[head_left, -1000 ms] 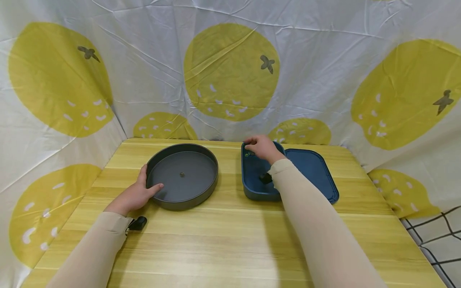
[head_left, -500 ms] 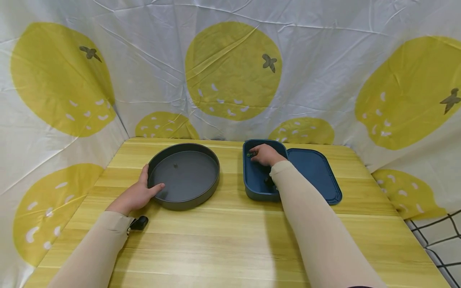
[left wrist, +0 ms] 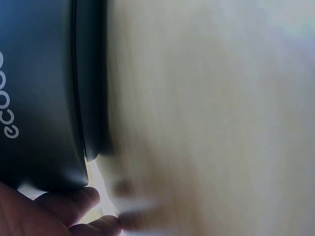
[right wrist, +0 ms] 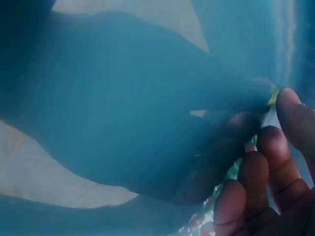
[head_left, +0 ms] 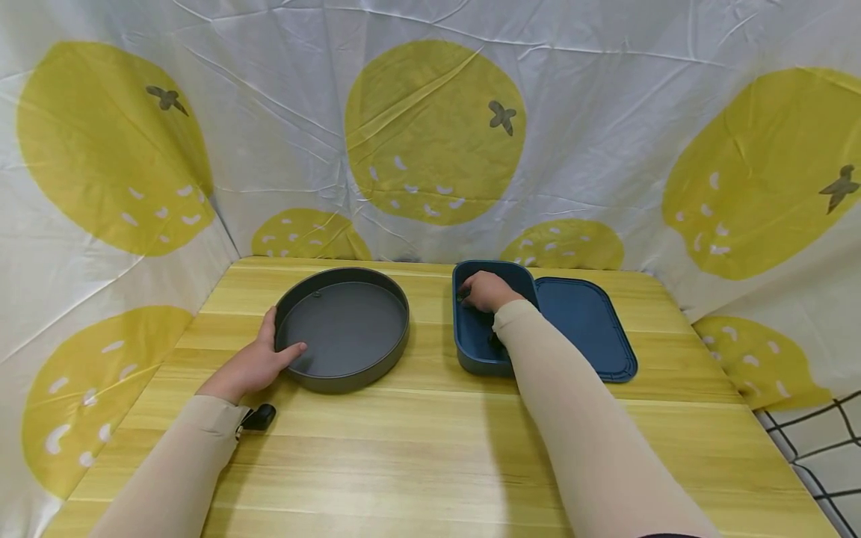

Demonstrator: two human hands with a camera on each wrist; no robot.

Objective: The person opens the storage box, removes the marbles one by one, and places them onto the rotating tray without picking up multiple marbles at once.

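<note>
My left hand (head_left: pixel 249 366) holds the near left side of a dark grey round tray (head_left: pixel 343 329), thumb over the rim and the other fingers along the outer wall. In the left wrist view, fingertips (left wrist: pixel 91 196) meet the tray's dark wall (left wrist: pixel 39 98), which bears white lettering. A small round bead-like piece (head_left: pixel 317 294) lies on the tray floor toward the back left. My right hand (head_left: pixel 489 291) reaches down inside a blue rectangular box (head_left: pixel 486 368). Its bent fingers are at small, shiny, colourful glassy pieces (right wrist: pixel 236 169); I cannot tell whether it pinches one.
A flat blue lid (head_left: pixel 585 325) lies on the wooden table (head_left: pixel 397 448) against the box's right side. White cloth with yellow fruit prints (head_left: pixel 433 134) hangs behind and at both sides. A black wire grid (head_left: pixel 824 448) stands at the right edge.
The small round piece has rolled toward the back left of the tray. My right hand has come down from the box's far rim, deeper into the box. My left hand stays put.
</note>
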